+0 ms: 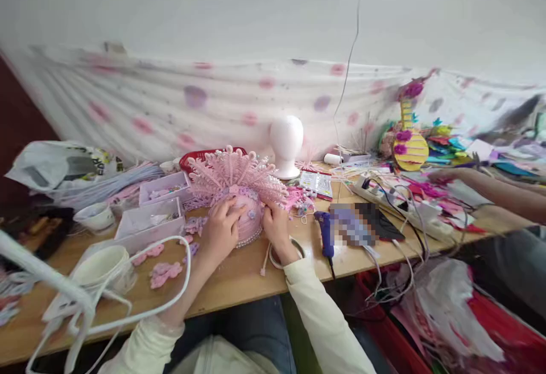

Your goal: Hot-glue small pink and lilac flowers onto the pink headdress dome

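A pink headdress (249, 219) stands on the table before me, with a fan of fuzzy pipe-cleaner plumes (234, 170), small flowers and a beaded lower edge. My left hand (222, 227) rests on its left front, thumb and fingers closed on the flowers and cap. At its right side my right hand (276, 225) grips the edge with bent fingers, the fingertips partly hidden. A roll of tape (297, 247) lies under my right wrist. Pink crocheted-looking flowers (165, 274) are scattered left of my left forearm.
A white foam head (286, 145) stands behind. On the right lie a purple glue gun (326, 232) and a power strip (420, 220) with tangled cables. White trays (149, 223), a tub (100, 266) and a white curved stand (81, 300) occupy the left. Another person's arm (490, 189) reaches in from the right.
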Tool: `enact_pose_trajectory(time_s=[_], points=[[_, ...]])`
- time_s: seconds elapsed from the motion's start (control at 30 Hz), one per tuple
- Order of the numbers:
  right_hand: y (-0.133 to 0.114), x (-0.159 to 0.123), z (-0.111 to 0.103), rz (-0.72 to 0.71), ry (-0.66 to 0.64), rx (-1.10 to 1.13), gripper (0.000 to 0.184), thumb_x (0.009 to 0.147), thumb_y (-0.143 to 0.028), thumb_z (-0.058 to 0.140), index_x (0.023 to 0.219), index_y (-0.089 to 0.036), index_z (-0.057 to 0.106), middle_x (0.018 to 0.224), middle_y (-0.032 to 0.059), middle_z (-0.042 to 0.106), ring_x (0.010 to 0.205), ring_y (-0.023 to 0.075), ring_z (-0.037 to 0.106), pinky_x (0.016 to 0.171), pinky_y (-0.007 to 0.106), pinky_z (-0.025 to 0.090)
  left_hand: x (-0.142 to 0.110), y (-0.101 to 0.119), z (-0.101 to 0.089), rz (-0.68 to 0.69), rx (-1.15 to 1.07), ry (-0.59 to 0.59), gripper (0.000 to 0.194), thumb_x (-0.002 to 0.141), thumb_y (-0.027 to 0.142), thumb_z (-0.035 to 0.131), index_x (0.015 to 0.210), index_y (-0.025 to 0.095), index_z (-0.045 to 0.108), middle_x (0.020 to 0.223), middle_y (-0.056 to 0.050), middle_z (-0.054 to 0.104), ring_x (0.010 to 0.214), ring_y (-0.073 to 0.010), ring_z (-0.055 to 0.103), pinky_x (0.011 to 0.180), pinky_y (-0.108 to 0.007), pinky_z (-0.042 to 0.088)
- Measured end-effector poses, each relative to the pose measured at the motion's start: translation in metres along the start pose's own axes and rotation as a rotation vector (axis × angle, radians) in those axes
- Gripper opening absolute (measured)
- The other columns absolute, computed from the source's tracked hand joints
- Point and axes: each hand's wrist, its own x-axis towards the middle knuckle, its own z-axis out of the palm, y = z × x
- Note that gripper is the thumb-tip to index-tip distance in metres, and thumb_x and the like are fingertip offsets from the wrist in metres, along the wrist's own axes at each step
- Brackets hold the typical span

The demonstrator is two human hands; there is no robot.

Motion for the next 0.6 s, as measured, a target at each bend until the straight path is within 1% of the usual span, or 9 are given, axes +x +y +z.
enact_pose_trajectory(time_s=[0.1,0.23,0.3,0.37,0.43,0.47,0.53,0.6], points=[[-0.002,0.000,0.002,0.017,0.016,0.037,0.043,0.089,-0.013,0.043,0.117,-0.017,0.076,0.106,0.0120,0.079,0.096,0.0259,0.073,0.085,0.031,0.052,-0.002,-0.004,0.000,0.001,0.016,-0.005,0.043,0.086,0.003,0.047,0.115,0.018,0.075,0.122,-0.015,0.065,0.119,-0.0307,0.061,0.103,-0.051,0.053],[-0.001,0.001,0.003,0.003,0.017,0.066,0.042,0.088,-0.013,0.044,0.115,-0.017,0.077,0.108,0.0119,0.078,0.099,0.0254,0.072,0.084,0.030,0.051,0.000,-0.003,0.000,-0.001,0.004,-0.024,0.043,0.086,0.004,0.047,0.116,0.018,0.074,0.124,-0.016,0.066,0.121,-0.0313,0.061,0.103,-0.053,0.053],[0.000,0.000,0.002,-0.009,0.025,0.065,0.042,0.088,-0.014,0.043,0.114,-0.016,0.076,0.102,0.0127,0.079,0.093,0.0258,0.072,0.080,0.031,0.051,0.000,0.000,0.000,-0.014,-0.016,-0.029,0.043,0.087,0.004,0.046,0.117,0.017,0.073,0.128,-0.016,0.066,0.125,-0.0312,0.060,0.105,-0.054,0.052],[0.000,-0.001,0.000,-0.020,0.046,0.057,0.040,0.089,-0.018,0.043,0.114,-0.014,0.074,0.087,0.0124,0.078,0.079,0.0258,0.071,0.073,0.032,0.050,-0.006,0.005,-0.005,-0.030,-0.048,-0.020,0.045,0.088,0.003,0.044,0.121,0.018,0.071,0.135,-0.015,0.064,0.132,-0.0295,0.056,0.111,-0.055,0.047],[0.000,-0.002,-0.002,-0.035,0.076,0.056,0.040,0.090,-0.025,0.044,0.117,-0.012,0.069,0.072,0.0083,0.073,0.064,0.0237,0.065,0.064,0.031,0.046,-0.017,0.007,-0.015,-0.050,-0.088,0.002,0.047,0.091,0.004,0.041,0.127,0.020,0.067,0.141,-0.012,0.062,0.137,-0.0264,0.052,0.115,-0.055,0.043],[0.000,-0.003,-0.004,-0.043,0.092,0.060,0.040,0.091,-0.029,0.044,0.119,-0.012,0.067,0.067,0.0058,0.070,0.058,0.0223,0.061,0.061,0.031,0.044,-0.025,0.006,-0.022,-0.064,-0.106,0.016,0.047,0.093,0.005,0.040,0.128,0.021,0.065,0.141,-0.010,0.063,0.137,-0.0247,0.052,0.116,-0.054,0.042],[0.001,-0.003,-0.006,-0.063,0.120,0.070,0.040,0.092,-0.035,0.042,0.116,-0.013,0.064,0.064,0.0032,0.066,0.054,0.0205,0.057,0.058,0.030,0.041,-0.041,0.001,-0.041,-0.113,-0.130,0.044,0.043,0.096,0.009,0.038,0.125,0.023,0.067,0.130,-0.008,0.070,0.128,-0.0221,0.061,0.113,-0.052,0.045],[0.001,-0.002,-0.008,-0.079,0.143,0.073,0.038,0.093,-0.040,0.038,0.108,-0.016,0.064,0.065,0.0035,0.064,0.055,0.0205,0.055,0.058,0.031,0.040,-0.057,-0.011,-0.063,-0.201,-0.141,0.077,0.037,0.096,0.012,0.042,0.118,0.022,0.070,0.112,-0.008,0.076,0.110,-0.0205,0.069,0.107,-0.046,0.052]])
